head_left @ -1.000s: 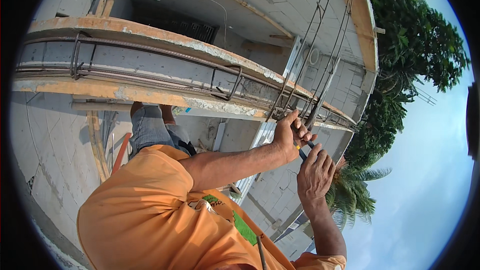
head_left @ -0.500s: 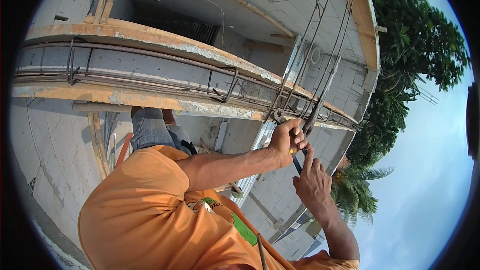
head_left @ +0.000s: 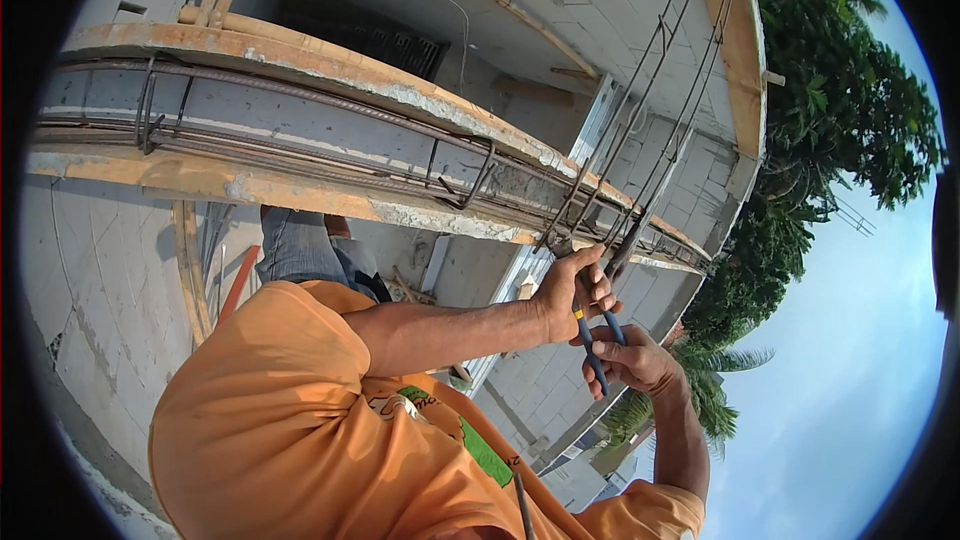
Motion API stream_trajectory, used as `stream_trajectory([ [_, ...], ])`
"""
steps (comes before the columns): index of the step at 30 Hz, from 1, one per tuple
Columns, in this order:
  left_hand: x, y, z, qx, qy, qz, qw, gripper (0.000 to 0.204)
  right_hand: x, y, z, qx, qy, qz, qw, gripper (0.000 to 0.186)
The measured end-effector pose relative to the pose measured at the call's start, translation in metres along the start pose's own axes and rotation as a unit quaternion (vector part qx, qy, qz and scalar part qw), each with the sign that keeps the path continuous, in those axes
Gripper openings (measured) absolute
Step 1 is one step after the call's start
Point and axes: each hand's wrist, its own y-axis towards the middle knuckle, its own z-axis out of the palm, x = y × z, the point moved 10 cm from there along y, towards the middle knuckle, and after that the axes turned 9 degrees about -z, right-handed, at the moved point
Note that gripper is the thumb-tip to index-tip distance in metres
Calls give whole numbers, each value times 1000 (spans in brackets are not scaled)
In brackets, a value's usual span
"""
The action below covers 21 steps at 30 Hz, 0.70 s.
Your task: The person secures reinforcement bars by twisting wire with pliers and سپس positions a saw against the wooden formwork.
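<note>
Holding a pair of dark blue pliers (head_left: pixel 585 332) in the right grip (head_left: pixel 632 358), with the thumb laid over one handle and the fingers curled about the lower part. Parted some way at the handles, with a yellow band high on one of them. Bending the fingers of the left grip (head_left: pixel 572 292) inward just above, close against the upper end of the handles, with the thumb pointing up toward the steel. Cannot tell the exact hold there, nor the set of the tool's head, both being hidden. Reaching out just below the meeting of tall steel rods (head_left: pixel 716 38) and a long rebar cage (head_left: pixel 250 154). Set lengthwise, in the cage's case, between an upper timber board (head_left: pixel 250 48) and a lower timber board (head_left: pixel 200 176), both crusted with pale mortar in places. Wearing an orange shirt (head_left: pixel 280 430), with bare forearms stretched toward the rods. Bordered by a pale block wall (head_left: pixel 90 270) at left, and by dark green trees (head_left: pixel 830 70) and blue sky (head_left: pixel 830 390) at right.
</note>
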Motion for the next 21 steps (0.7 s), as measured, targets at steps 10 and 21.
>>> stream_trajectory([
  [10,-6,4,-8,-80,-82,68,991,45,50,-11,2,-317,-819,-82,471,52],
  [21,-14,-5,5,-63,-19,28,997,46,69,-4,-4,-105,-431,-16,896,38],
])
